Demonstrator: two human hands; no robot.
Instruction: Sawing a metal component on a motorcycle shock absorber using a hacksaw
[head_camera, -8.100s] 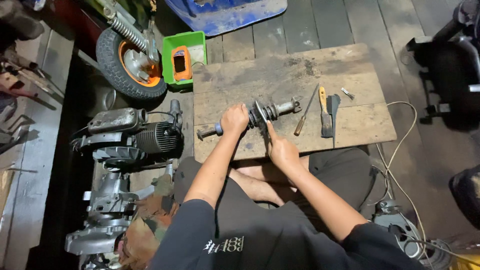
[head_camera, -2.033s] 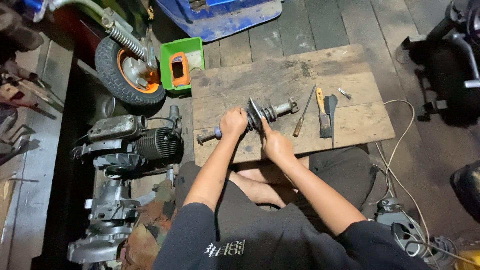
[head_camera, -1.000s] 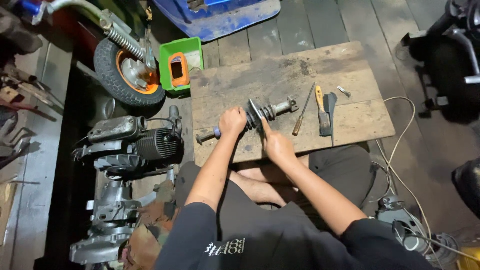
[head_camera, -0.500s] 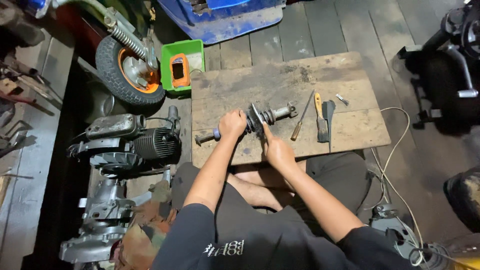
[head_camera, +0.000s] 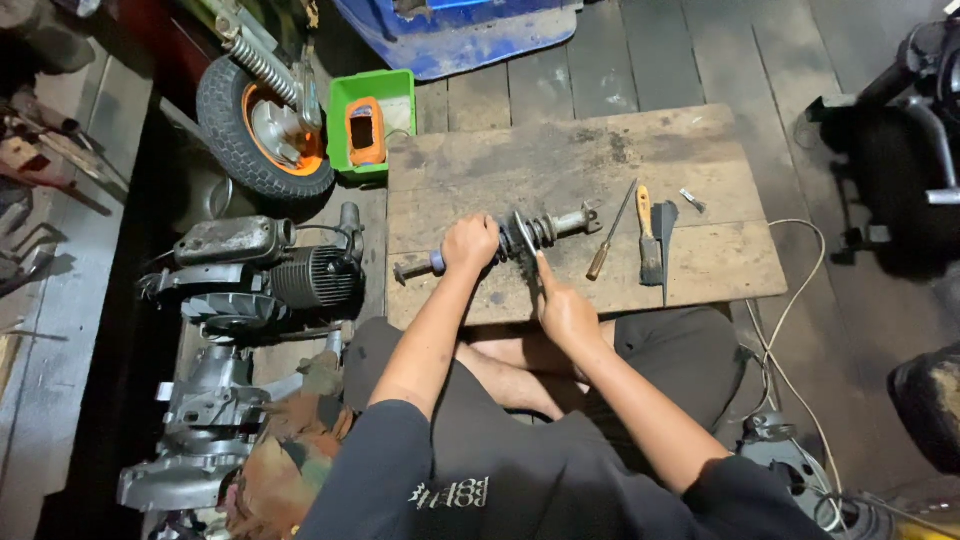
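A grimy metal shaft assembly (head_camera: 552, 226) with a round flange lies across a worn wooden board (head_camera: 560, 165). My left hand (head_camera: 470, 243) is wrapped around the shaft left of the flange. My right hand (head_camera: 562, 305) sits just below the flange and holds a thin dark tool against it; the tool's tip is hidden among the parts. The shaft's left end (head_camera: 410, 268) sticks out past my left fist.
On the board to the right lie a screwdriver (head_camera: 610, 232), a yellow-handled brush (head_camera: 648, 235), a dark flat piece (head_camera: 666, 240) and a small bit (head_camera: 692, 200). An engine (head_camera: 270, 275) sits left, a wheel (head_camera: 262, 130) and green tray (head_camera: 372, 122) behind it. A cable (head_camera: 790, 300) trails right.
Both hands have stayed on the shaft with only slight shifts. The view has tilted a little.
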